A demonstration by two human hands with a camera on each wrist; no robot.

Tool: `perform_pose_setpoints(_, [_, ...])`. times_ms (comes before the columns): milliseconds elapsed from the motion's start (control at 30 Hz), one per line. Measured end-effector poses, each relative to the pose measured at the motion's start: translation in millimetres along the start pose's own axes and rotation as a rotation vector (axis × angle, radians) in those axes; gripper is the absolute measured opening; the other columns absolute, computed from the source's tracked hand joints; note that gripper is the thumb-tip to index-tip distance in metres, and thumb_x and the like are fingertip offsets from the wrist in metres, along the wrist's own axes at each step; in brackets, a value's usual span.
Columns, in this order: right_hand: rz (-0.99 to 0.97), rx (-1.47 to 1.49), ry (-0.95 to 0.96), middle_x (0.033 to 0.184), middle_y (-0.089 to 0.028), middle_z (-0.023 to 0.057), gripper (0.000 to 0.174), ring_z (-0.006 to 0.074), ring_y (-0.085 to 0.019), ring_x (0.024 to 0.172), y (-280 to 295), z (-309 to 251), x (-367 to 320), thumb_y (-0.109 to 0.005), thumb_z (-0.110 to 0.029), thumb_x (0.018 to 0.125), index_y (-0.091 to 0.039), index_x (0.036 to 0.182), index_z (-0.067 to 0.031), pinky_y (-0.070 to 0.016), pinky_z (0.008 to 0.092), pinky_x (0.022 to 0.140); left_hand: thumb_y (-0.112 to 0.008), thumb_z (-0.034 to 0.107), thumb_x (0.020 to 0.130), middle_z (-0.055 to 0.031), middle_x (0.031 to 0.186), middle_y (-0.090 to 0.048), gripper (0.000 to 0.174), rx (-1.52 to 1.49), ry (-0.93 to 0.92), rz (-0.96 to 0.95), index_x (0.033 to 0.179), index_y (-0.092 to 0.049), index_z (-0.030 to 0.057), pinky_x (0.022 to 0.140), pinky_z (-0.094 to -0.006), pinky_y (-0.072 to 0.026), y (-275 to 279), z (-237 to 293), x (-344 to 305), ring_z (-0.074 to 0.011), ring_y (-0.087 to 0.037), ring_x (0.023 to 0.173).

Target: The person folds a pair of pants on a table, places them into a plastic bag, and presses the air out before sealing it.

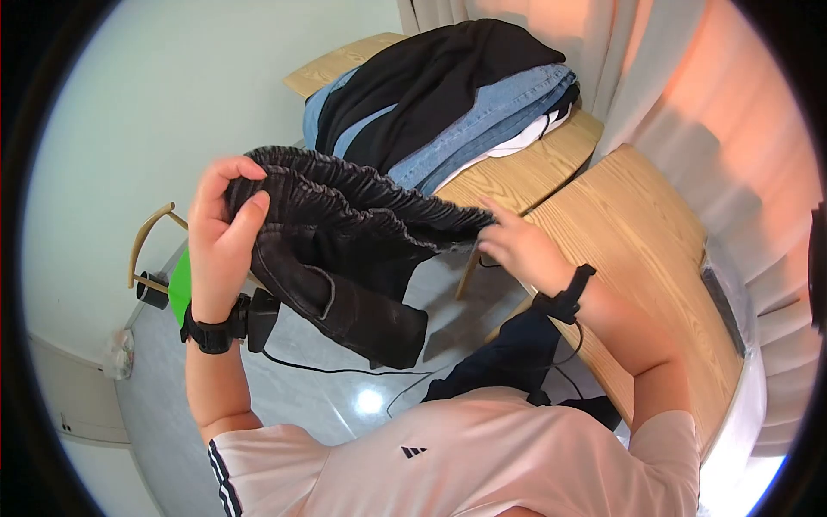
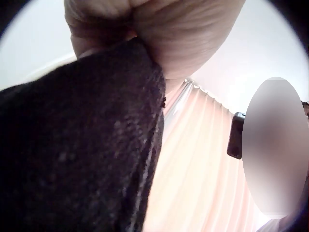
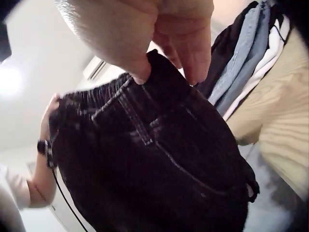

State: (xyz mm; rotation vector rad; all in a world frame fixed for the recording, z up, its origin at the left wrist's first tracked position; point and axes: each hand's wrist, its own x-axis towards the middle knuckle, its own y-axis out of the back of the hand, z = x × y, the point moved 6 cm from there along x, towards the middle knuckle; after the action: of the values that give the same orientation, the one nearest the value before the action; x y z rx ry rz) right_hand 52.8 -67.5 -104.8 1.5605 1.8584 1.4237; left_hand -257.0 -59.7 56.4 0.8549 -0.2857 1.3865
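Note:
A pair of black denim pants [image 1: 345,276] with a gathered elastic waistband hangs in the air between both hands. My left hand [image 1: 224,220] grips one end of the waistband, thumb on the near side and fingers over the top. At the other end my right hand [image 1: 524,250] pinches the waistband; the right wrist view shows the thumb [image 3: 140,67] on one face and fingers behind the cloth. A belt loop and a curved pocket seam show below it. Dark cloth fills much of the left wrist view, under the left hand [image 2: 164,34].
Folded clothes [image 1: 448,95], black, blue denim and white, lie piled on the wooden table [image 1: 517,177] ahead. Another wooden tabletop [image 1: 642,258] stands at the right, before pink curtains [image 1: 689,103]. A cable [image 1: 345,371] runs from the left wrist device. A wooden chair part [image 1: 146,241] stands left.

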Motion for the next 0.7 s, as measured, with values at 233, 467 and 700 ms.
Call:
perform_pose_setpoints(233, [0.170,0.317,-0.042,0.080,-0.052,0.0072,0.009,0.0176,-0.049,0.072,67.6,21.5,7.8,-0.053,-0.011,0.093,-0.054,0.093,-0.0027,-0.0428,0.0278,0.069,-0.061,-0.005,0.075,-0.0027,0.097,-0.057,0.028,0.223,0.017,-0.175,0.102,-0.057,0.0032,0.078,-0.0226,-0.0414,24.8,-7.2,-10.7,-0.0119,-0.053,0.089])
perform_pose_setpoints(467, [0.203,0.318,0.013,0.082,-0.051,0.0047,0.009,0.0140,-0.048,0.078,84.0,7.6,8.0,-0.050,-0.011,0.094,-0.052,0.094,-0.0020,-0.0413,0.0265,0.074,-0.073,0.001,0.064,-0.0044,0.085,-0.055,0.031,0.498,0.150,-0.511,0.088,-0.053,0.0023,0.070,-0.0263,-0.0398,28.4,-45.8,-20.3,-0.0191,-0.053,0.081])
perform_pose_setpoints(700, [0.188,0.391,0.001,0.081,-0.048,0.0027,0.009,0.0116,-0.045,0.077,79.3,12.4,8.5,-0.049,-0.011,0.095,-0.051,0.092,-0.0017,-0.0403,0.0253,0.073,-0.071,0.004,0.075,-0.0029,0.089,-0.051,0.025,0.187,0.094,-0.350,0.087,-0.049,0.0033,0.069,-0.0258,-0.0407,45.8,-75.2,-26.0,-0.0121,-0.048,0.079])
